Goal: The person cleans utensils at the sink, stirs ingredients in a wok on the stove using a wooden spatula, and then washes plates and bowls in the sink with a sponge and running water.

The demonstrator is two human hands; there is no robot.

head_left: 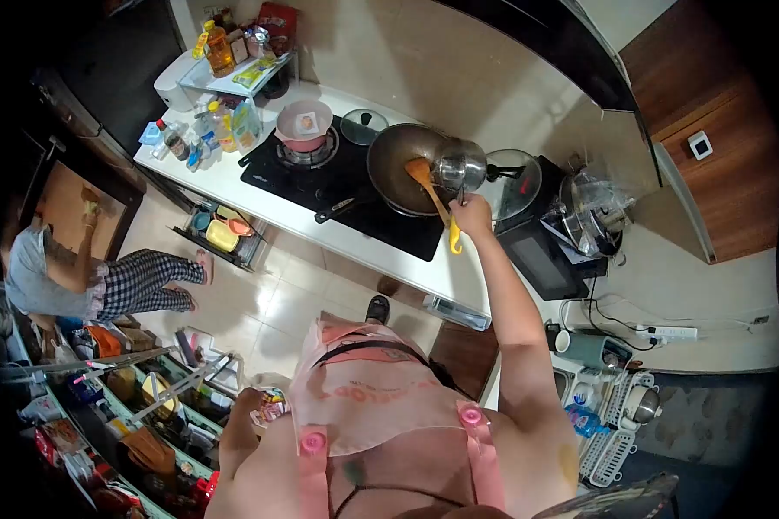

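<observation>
My right hand (pixel 473 216) is closed around the handle of a shiny metal pan (pixel 460 164), which is over the right side of a dark wok (pixel 400 164). A wooden spatula (pixel 421 173) leans in the wok, its handle running down beside my hand. Just below my fingers a yellow handle end (pixel 454 238) sticks out; I cannot tell which utensil it belongs to. Brownish contents or residue show inside the wok. My left arm hangs at my side, and its hand is hidden from view.
A pink pot (pixel 304 125) sits on the left burner of the black cooktop (pixel 320 186). Glass lids (pixel 363 127) lie on the counter behind and right of the wok. An open drawer (pixel 219 238) juts out at left. Another person (pixel 86 277) stands beyond it.
</observation>
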